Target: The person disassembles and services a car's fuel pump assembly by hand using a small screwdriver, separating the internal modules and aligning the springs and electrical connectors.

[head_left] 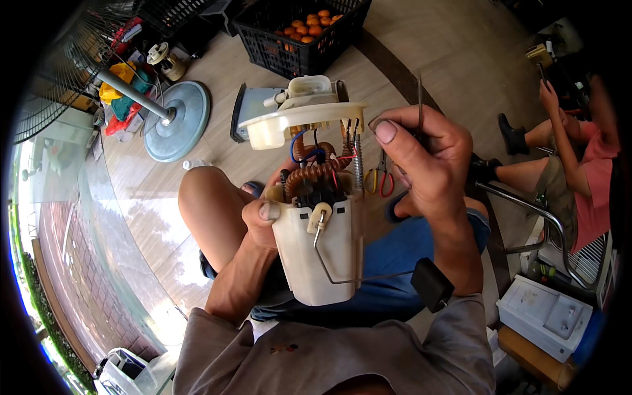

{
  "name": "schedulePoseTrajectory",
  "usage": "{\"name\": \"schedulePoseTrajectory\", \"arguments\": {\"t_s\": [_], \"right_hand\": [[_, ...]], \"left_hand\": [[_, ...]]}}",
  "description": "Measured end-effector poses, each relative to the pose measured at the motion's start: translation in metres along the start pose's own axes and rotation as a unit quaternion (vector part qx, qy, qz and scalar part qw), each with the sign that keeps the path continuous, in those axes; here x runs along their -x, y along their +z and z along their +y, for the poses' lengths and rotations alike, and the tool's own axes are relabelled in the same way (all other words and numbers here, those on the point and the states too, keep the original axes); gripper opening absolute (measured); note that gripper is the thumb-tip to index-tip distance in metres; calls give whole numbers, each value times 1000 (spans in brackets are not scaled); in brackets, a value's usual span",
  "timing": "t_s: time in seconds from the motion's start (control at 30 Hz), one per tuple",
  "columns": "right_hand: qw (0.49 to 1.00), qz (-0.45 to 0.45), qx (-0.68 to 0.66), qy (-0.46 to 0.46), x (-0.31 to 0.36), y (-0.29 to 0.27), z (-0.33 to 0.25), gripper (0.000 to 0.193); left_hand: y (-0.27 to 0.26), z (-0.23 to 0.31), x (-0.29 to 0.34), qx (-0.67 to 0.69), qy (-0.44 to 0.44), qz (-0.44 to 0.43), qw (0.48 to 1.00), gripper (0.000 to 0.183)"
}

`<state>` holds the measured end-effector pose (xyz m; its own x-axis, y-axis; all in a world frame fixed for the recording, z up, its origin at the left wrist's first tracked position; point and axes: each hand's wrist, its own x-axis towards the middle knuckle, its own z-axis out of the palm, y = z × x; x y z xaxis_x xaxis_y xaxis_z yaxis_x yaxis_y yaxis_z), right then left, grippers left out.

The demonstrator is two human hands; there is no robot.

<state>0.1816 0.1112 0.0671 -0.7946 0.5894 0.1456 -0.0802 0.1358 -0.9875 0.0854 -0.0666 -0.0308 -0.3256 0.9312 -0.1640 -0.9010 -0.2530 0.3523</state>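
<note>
Head view, looking down at the lap of a seated person. The left hand (pixel 260 220) is wrapped around the upper left side of a fuel pump module (pixel 316 253), its grip closed on the housing with the thumb pressed flat against the front wall near the top edge. The module sits upright over the person's thighs, between the two hands. Its lower body is a smooth, off-white plastic canister with rounded corners; a bent steel wire float arm (pixel 342 276) runs down its front and out to a black rectangular float (pixel 431 284) at lower right. Above the canister rise a ribbed, copper-brown corrugated hose (pixel 309 174), blue, black and red wires, and a coiled metal spring (pixel 358 168), all reaching up to a cream, disc-shaped top flange (pixel 299 118) with moulded ports.

The right hand (pixel 428 164) is held just right of the spring, fingers curled tight in a narrow grip around a thin, dark metal rod-like tool (pixel 419 92) that projects upward out of the fist; its lower end is hidden by the fingers.

On the tiled floor (pixel 217 138) behind lie red-and-yellow-handled pliers (pixel 380 181), the round grey base of a pedestal fan (pixel 176 122), and a black plastic crate (pixel 303 49) of oranges. Another seated person (pixel 573 164) is at right.
</note>
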Motion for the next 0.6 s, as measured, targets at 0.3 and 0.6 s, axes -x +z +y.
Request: {"name": "schedulePoseTrajectory", "arguments": {"t_s": [0.3, 0.6], "right_hand": [[998, -62, -7, -29, 4, -2, -12, 10], [971, -96, 174, -131, 7, -4, -4, 11]], "left_hand": [[-3, 2, 7, -38, 90, -55, 994, 106], [15, 10, 6, -161, 95, -28, 982, 104]]}}
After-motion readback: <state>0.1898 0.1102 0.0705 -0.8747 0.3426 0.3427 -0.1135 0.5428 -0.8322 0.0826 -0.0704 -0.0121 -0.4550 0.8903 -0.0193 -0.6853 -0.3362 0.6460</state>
